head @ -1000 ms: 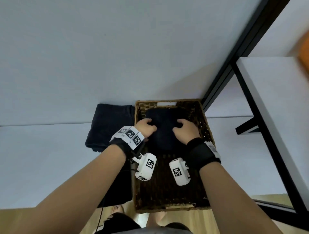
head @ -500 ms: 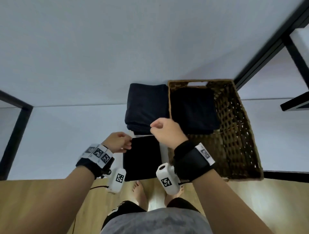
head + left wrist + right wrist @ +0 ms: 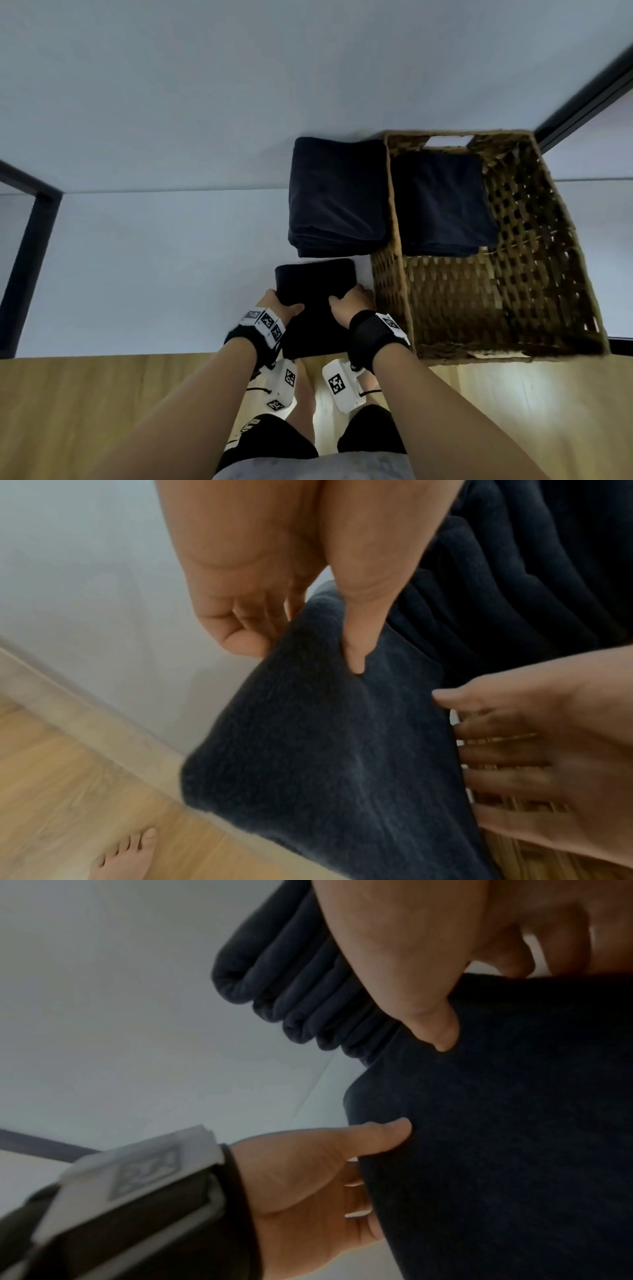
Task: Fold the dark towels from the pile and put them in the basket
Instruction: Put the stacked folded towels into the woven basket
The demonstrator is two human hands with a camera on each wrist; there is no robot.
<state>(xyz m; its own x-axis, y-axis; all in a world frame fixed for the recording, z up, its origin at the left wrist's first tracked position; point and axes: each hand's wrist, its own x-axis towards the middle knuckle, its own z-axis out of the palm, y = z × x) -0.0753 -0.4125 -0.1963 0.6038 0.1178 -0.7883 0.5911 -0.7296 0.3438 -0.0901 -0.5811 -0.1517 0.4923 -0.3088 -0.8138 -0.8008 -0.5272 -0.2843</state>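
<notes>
Towel point(image 3: 317, 301) on worktop point(image 3: 154, 267) edge, between pile point(image 3: 337, 195) and me; my left hand point(image 3: 281, 308) and right hand point(image 3: 349, 303) pinch its sides. Advice: align edges, fold flat, then basket point(image 3: 565, 274).

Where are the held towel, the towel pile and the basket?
held towel point(image 3: 313, 277): head view, its far flat part.
towel pile point(image 3: 337, 192): head view, top face.
basket point(image 3: 390, 274): head view, left wall.
</notes>
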